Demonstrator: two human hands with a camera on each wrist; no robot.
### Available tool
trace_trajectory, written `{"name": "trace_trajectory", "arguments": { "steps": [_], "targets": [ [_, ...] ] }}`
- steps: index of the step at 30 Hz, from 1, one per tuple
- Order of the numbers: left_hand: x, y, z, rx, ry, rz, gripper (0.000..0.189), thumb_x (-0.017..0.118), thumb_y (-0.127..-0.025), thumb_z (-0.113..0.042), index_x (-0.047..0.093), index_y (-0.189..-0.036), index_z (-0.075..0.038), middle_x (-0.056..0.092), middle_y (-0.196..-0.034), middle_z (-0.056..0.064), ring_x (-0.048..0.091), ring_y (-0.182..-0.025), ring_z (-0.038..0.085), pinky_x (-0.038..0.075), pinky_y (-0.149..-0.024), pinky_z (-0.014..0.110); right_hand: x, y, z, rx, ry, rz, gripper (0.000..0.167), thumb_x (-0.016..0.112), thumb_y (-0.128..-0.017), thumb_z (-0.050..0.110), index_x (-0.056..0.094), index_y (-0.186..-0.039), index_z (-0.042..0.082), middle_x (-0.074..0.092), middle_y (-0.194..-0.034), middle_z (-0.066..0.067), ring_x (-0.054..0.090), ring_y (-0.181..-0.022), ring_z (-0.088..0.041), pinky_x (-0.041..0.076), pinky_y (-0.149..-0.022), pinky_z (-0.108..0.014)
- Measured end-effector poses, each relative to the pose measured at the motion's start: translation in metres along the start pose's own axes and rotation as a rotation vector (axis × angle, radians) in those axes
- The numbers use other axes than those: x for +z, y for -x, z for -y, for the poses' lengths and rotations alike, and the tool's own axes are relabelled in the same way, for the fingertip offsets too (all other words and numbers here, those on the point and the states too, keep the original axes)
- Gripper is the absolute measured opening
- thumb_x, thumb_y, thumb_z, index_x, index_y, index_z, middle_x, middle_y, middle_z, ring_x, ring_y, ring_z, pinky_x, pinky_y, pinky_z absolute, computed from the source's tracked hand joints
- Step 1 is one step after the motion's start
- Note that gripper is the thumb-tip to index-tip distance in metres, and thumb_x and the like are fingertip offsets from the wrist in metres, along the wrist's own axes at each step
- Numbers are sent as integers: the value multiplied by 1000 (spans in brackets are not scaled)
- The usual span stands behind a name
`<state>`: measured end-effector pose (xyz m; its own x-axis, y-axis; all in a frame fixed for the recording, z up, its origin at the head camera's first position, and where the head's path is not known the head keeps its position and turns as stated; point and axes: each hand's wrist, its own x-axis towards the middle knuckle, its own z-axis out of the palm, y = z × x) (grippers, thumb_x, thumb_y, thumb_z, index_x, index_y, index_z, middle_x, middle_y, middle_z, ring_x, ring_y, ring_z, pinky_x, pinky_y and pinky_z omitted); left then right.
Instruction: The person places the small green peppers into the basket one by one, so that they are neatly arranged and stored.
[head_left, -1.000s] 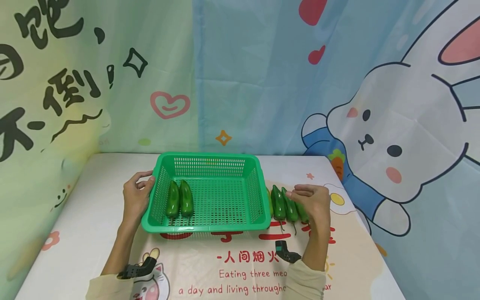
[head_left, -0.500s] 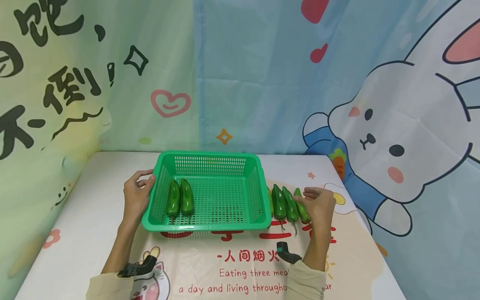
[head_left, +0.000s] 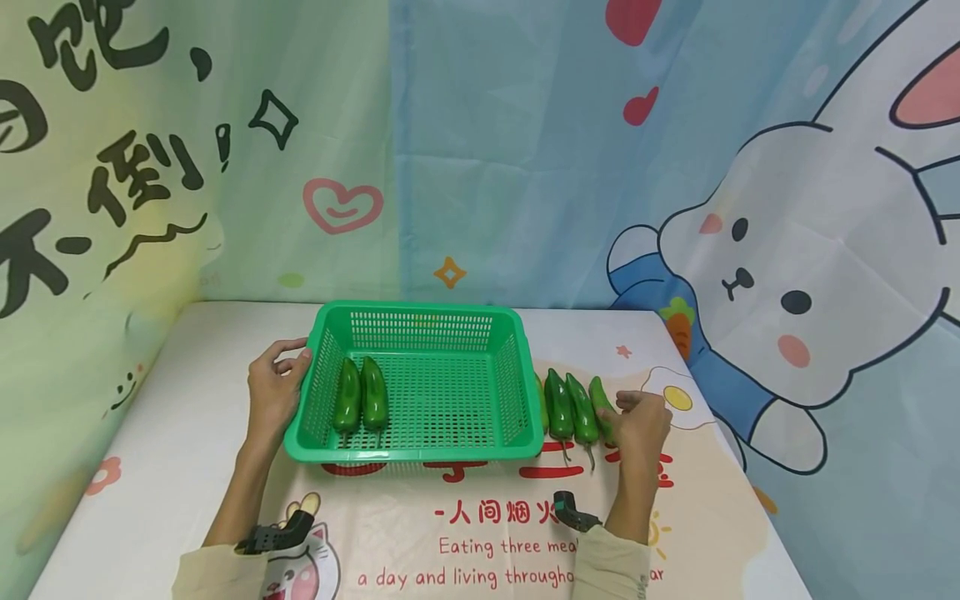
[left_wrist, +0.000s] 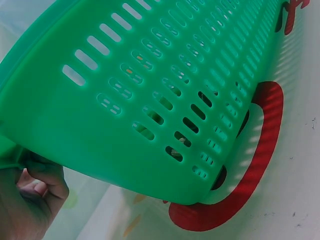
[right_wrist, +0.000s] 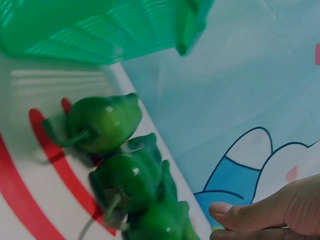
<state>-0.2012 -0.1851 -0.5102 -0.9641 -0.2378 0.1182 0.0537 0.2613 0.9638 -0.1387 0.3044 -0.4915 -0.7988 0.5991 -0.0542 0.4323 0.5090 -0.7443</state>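
My left hand [head_left: 273, 392] holds the left rim of a green plastic basket [head_left: 420, 457]; in the left wrist view, curled fingers [left_wrist: 52, 182] show under the rim's corner. Two green peppers [head_left: 360, 396] lie side by side in the basket's left part. Right of the basket, several more green peppers [head_left: 559, 408] lie in a row, the leftmost partly hidden behind the basket wall. My right hand [head_left: 643, 425] is at the rightmost pepper [head_left: 601, 400], thumb overlapping it in the head view. The right wrist view shows thumb and fingers extended with nothing between them, beside the peppers [right_wrist: 130, 175].
The table [head_left: 450, 525] wears a printed cloth with red characters and English words. Behind it hangs a fabric backdrop [head_left: 480, 167] with a cartoon rabbit [head_left: 825, 275]. Black wrist straps [head_left: 277, 537] sit at both sleeves.
My right hand has moved right and slightly nearer, from above the pepper row to beside the rightmost pepper, uncovering more of it. The left hand and basket have stayed in place.
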Motion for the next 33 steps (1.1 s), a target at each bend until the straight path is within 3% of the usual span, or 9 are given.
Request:
{"name": "trace_trajectory", "arguments": {
  "steps": [4,8,13,16,22,29,33],
  "targets": [
    [0,0,0,0,4,0,35,64,-112,-21,69,-138,1,79,-82,5,68,-56,-1,57,-54,18,5,-2,-7,14,6,-1,43,78,-96,-2,69,-137,-12,69,-136,-35,58,-130,-51,50,-116,-64],
    [1,1,0,0,2,2,36,63,-112,-20,68,-140,2,79,-88,17,69,-57,-1,58,-55,18,9,-4,-12,29,19,7,43,75,-98,-3,67,-140,-11,67,-139,-35,52,-132,-50,52,-113,-63],
    [1,2,-1,1,-2,2,36,63,-112,-20,67,-141,2,79,-93,26,69,-57,0,58,-55,19,12,-6,-18,24,30,8,42,74,-97,-5,67,-138,-13,67,-136,-37,54,-125,-48,57,-107,-62],
    [1,2,0,0,-1,3,36,63,-112,-20,68,-140,2,79,-91,23,69,-57,-1,58,-55,19,13,-5,-21,19,24,5,41,74,-97,-6,68,-137,-13,68,-133,-38,57,-119,-46,58,-106,-61],
    [0,1,0,-2,8,-4,34,64,-112,-19,69,-138,3,78,-81,3,68,-57,-1,57,-55,18,16,-5,-24,2,16,-2,41,73,-98,-7,67,-138,-13,69,-132,-38,59,-114,-46,59,-103,-61],
    [1,2,1,-3,0,-10,34,63,-112,-18,69,-138,3,79,-85,11,68,-58,-1,58,-56,18,16,-5,-24,19,20,19,43,71,-99,-5,64,-141,-14,66,-133,-38,56,-116,-46,58,-104,-60],
    [1,1,0,-2,6,-5,34,63,-112,-19,69,-138,2,79,-83,6,68,-58,-1,58,-56,18,16,-5,-24,29,25,22,44,70,-100,-4,63,-142,-14,65,-134,-39,57,-117,-48,57,-106,-61]
  ]
}}
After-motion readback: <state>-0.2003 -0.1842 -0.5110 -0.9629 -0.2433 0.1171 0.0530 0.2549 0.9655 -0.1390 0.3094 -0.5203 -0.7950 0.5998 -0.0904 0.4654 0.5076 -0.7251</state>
